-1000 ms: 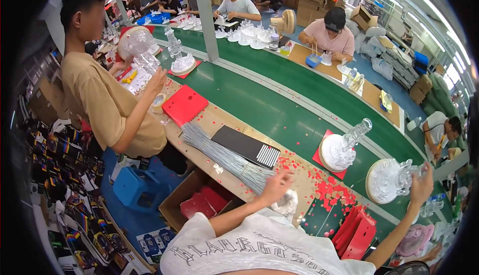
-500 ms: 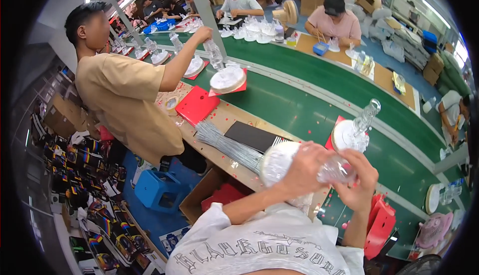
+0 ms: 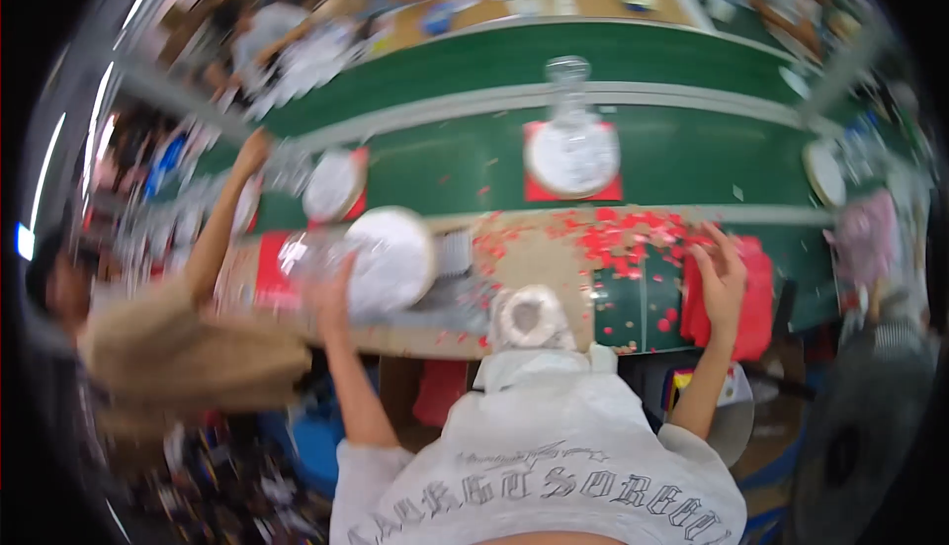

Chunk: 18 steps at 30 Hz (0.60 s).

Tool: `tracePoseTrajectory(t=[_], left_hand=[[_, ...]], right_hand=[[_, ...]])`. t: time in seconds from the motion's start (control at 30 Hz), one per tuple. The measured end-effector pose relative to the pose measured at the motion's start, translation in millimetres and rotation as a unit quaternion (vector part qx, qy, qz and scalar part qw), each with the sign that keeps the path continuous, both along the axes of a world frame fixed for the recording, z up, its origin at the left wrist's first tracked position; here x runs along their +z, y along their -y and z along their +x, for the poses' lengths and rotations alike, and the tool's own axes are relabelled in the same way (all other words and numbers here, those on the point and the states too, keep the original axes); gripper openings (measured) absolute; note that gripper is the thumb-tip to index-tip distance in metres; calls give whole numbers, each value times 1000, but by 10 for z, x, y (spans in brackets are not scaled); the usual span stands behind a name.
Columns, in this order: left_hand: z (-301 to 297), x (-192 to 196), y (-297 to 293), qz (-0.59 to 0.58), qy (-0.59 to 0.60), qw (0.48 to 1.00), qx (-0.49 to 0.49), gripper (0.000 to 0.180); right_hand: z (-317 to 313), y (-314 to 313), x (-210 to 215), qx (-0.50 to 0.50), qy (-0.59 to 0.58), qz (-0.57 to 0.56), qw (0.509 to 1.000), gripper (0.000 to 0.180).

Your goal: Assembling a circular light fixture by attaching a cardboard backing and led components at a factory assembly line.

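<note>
My left hand [image 3: 331, 293] is closed around a clear bottle-shaped plastic piece [image 3: 304, 256], tilted on its side and smeared by motion. That piece joins a round white disc [image 3: 393, 263] with clear plastic on its face, held above the bench at the left. My right hand [image 3: 720, 273] is empty, its fingers curved and apart, over the left edge of a stack of red sheets [image 3: 753, 293]. Whether the fingertips touch the sheets, I cannot tell. Between my hands, close to my chest, stands a white ring-shaped roll [image 3: 534, 318].
Red scraps [image 3: 618, 239] litter the bench. On the green conveyor [image 3: 455, 165] a similar disc with a clear bottle [image 3: 573, 160] rests on a red sheet; another disc [image 3: 336, 186] is farther left. A co-worker's raised arm [image 3: 219, 214] reaches over the belt at left. Thin wires [image 3: 425, 306] lie beneath my disc.
My view has swung round to the right. My hands, earlier together at the clear bottle, have parted: the left took the piece leftward, the right let go and moved to the red sheets.
</note>
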State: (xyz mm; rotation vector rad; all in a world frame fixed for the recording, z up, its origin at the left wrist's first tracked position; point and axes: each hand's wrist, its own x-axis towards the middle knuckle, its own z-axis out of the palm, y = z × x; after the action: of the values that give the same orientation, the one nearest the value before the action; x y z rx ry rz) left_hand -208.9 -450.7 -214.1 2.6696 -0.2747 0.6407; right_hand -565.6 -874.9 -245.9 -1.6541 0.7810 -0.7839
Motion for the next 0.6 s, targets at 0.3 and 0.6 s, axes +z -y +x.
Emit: tracePoseTrajectory(t=[0.3, 0.6], left_hand=[[878, -432, -282, -303, -121, 927, -186, 56], [2437, 625, -971, -66, -397, 828, -391, 56]], right_hand=[[-557, 1564, -476, -191, -73, -163, 965, 24], [-584, 2741, -969, -266, -90, -37, 959, 23]])
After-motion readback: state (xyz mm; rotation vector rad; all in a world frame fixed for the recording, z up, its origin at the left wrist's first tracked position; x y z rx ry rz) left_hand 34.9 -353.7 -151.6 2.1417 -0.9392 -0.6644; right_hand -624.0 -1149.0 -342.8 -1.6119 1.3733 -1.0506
